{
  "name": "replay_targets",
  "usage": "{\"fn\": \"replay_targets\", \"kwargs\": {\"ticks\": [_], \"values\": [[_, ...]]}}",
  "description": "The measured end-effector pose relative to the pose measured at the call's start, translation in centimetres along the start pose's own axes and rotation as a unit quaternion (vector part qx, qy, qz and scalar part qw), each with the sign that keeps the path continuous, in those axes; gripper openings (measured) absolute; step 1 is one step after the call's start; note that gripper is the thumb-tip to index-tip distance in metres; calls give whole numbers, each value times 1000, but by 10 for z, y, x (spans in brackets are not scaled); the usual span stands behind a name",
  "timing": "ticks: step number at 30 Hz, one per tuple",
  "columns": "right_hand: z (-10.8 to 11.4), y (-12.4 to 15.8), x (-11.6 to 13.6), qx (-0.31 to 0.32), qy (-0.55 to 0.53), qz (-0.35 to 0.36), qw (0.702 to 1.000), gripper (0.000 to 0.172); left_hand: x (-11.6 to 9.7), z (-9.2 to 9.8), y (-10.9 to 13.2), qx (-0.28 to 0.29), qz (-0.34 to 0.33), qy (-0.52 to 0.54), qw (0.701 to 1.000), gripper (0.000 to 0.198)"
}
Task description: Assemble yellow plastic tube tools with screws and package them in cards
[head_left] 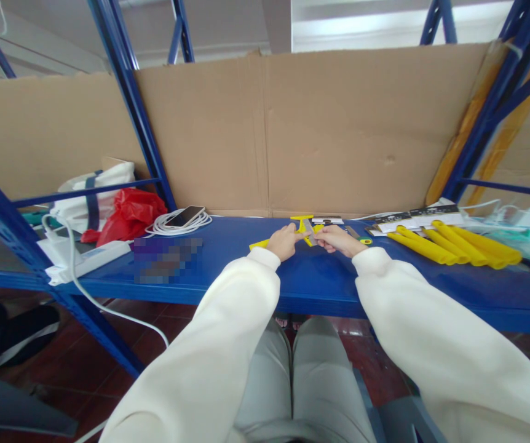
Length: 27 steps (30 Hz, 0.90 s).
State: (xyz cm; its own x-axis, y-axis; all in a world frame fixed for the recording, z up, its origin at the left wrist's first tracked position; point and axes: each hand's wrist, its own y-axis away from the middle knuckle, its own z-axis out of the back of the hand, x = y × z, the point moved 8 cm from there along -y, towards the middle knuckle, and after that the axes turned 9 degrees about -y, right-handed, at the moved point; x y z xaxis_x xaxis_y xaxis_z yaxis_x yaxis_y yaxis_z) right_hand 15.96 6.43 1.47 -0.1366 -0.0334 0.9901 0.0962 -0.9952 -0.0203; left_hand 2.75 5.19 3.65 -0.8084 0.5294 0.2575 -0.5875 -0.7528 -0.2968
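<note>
Head view. Both hands together over the middle of the blue shelf (228, 271), sleeves in cream white. Left hand (284, 241) curled around a yellow scraper (302, 226), handle pointing to the left and resting low on the shelf, probably to keep it steady. Right hand (336, 239) pinching a small grey blade (310, 231) at the head of the scraper, fingers closed on it with the tips only, seemingly because the piece is thin and sharp. Scraper and blade touching, just between the two hands.

To the right, a row of yellow handles (454, 245) side by side, near the hands, beside some packaging cards (415, 217) at the far edge. To the left, a phone (184, 216) on top of a coiled white cable (173, 226), a red bag (129, 215) and a white power strip (85, 258). Behind everything, a cardboard sheet (320, 129) as back wall against the blue uprights.
</note>
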Motion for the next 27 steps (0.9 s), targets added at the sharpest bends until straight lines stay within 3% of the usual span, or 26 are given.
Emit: {"fn": "replay_targets", "kwargs": {"ticks": [14, 27], "values": [[-11, -2, -6, 91, -62, 4, 994, 38, -5, -5, 1, 7, -1, 3, 1000, 57], [-9, -3, -7, 114, -48, 7, 992, 30, -8, -3, 2, 4, -13, 6, 1000, 55]]}}
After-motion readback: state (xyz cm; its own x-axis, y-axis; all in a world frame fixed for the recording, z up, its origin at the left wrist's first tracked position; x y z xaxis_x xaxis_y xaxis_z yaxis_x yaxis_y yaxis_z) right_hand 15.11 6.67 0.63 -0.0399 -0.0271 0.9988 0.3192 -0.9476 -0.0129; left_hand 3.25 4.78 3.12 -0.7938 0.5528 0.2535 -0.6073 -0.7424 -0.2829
